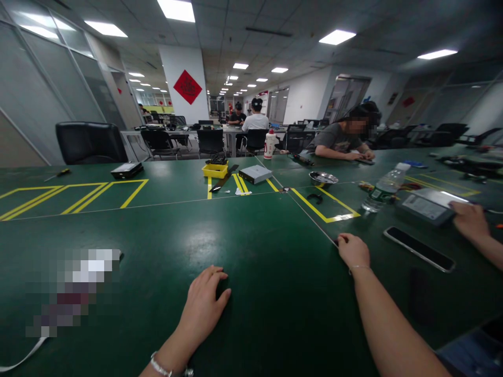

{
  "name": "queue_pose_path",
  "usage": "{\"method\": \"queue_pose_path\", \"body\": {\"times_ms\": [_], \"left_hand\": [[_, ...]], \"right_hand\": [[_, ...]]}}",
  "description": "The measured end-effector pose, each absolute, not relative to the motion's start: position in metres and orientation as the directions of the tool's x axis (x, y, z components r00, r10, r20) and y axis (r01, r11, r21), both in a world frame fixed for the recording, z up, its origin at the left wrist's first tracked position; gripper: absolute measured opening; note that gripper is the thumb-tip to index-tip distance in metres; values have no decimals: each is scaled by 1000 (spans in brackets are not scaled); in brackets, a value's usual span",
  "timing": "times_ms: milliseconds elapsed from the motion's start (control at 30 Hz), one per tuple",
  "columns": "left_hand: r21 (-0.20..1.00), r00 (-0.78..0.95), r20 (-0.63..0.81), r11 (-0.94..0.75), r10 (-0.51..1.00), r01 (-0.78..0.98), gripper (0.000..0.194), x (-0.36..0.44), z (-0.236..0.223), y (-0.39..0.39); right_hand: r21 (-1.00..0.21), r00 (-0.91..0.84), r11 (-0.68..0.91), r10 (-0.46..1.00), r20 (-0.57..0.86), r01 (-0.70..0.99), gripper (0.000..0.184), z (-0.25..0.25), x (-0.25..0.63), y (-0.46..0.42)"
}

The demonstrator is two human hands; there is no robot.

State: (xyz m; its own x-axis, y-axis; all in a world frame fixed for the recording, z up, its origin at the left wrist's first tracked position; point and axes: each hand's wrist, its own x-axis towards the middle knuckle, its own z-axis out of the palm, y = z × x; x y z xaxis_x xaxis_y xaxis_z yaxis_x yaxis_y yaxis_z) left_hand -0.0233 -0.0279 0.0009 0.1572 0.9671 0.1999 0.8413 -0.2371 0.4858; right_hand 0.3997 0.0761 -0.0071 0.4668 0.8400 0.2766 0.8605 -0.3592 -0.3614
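My left hand (205, 298) lies palm down on the green table (259, 314). Its fingers are stretched out and the thumb is apart, with nothing held. Farther right, my right hand (354, 252) rests on the table by a seam, its fingers curled together. A small dark spot shows at the fingertips, too small to name. Right of that hand lies a phone (419, 248) with a dark screen. Left of my left hand is a blurred-out flat item (78, 293) with a white strap (25, 356).
A neighbour's hand (470, 221) touches a grey metal box (426, 206) at right. Near it stand a water bottle (385, 188) and a metal bowl (323, 178). Farther back are a yellow tray (215, 171), a silver drive-like box (255, 174) and a person (340, 139) leaning on the table.
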Motion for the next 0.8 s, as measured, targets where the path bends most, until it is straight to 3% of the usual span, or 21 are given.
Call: {"method": "queue_pose_path", "body": {"times_ms": [100,167,333,400,500,667,733,800], "left_hand": [[477,160,211,-244,964,844,29,-23,-1,-27],[470,160,215,-246,963,848,31,-23,-2,-27],[415,194,221,-272,956,868,46,-23,-6,-28],[369,240,210,-304,948,878,51,-22,-7,-29],[301,319,176,-359,931,883,52,-21,-7,-31],[286,326,134,-352,936,891,52,-20,-2,-31],[300,326,124,-348,937,888,51,-20,0,-31],[314,328,115,-348,938,884,50,-20,2,-31]], "right_hand": [[-328,435,-321,817,378,889,38,2,382,72],[-328,338,-208,844,417,921,40,11,354,66],[-436,-167,318,922,350,842,42,26,248,33],[-458,-423,507,862,280,731,46,25,208,13],[-467,-647,635,745,160,616,57,20,171,-12],[-429,-650,640,746,146,637,54,20,176,-2],[-344,-527,563,826,200,751,48,23,202,18],[-238,-320,386,907,273,891,43,24,240,41]]}}
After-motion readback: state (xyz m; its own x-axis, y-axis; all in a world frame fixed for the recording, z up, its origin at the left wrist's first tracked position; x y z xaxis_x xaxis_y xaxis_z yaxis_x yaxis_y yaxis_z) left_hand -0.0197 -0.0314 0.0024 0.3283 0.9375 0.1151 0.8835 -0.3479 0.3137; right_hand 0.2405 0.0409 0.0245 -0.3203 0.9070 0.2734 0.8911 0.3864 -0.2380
